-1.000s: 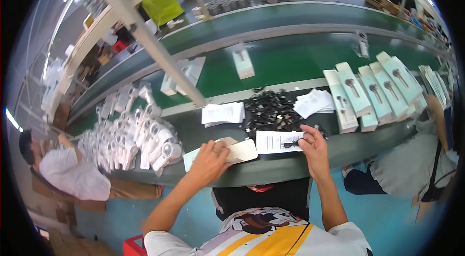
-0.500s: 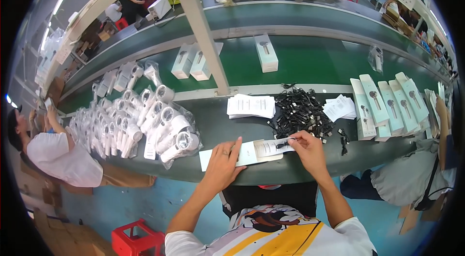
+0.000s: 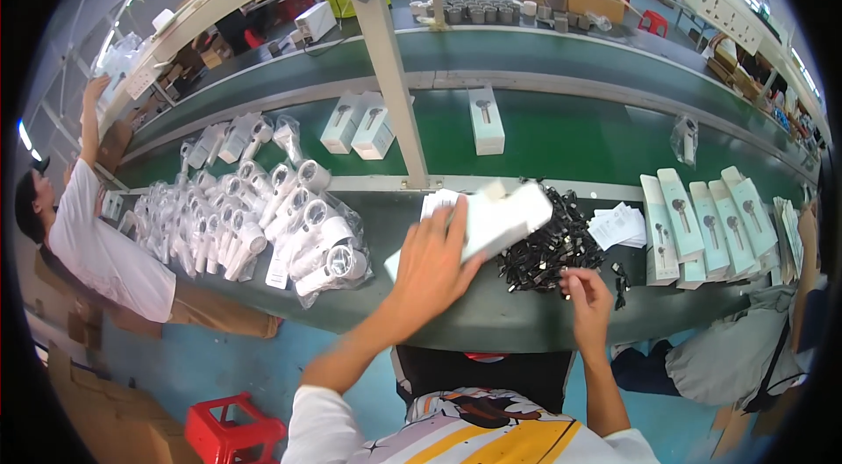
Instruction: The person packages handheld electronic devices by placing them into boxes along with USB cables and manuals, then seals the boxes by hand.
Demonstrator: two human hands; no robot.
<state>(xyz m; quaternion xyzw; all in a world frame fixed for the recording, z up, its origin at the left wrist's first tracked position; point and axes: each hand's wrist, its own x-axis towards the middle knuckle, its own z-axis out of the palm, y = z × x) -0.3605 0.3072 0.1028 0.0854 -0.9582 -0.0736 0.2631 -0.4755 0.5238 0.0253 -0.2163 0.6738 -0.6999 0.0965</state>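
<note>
the left hand [image 3: 431, 264] has its grip wrapped round a long white box [image 3: 491, 220] held tilted just above the worktop [image 3: 491, 315], beside the heap of black cables [image 3: 548, 245], while the right hand [image 3: 586, 299] pinches at the heap's near edge, fingers curled on a cable.

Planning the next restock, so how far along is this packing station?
Done: sealed white boxes lined up at the right and more on the green belt. In hand: the left hand lifts a white carton while the right hand picks at the black cable pile. Left: many bagged white devices unpacked at the left.
</note>
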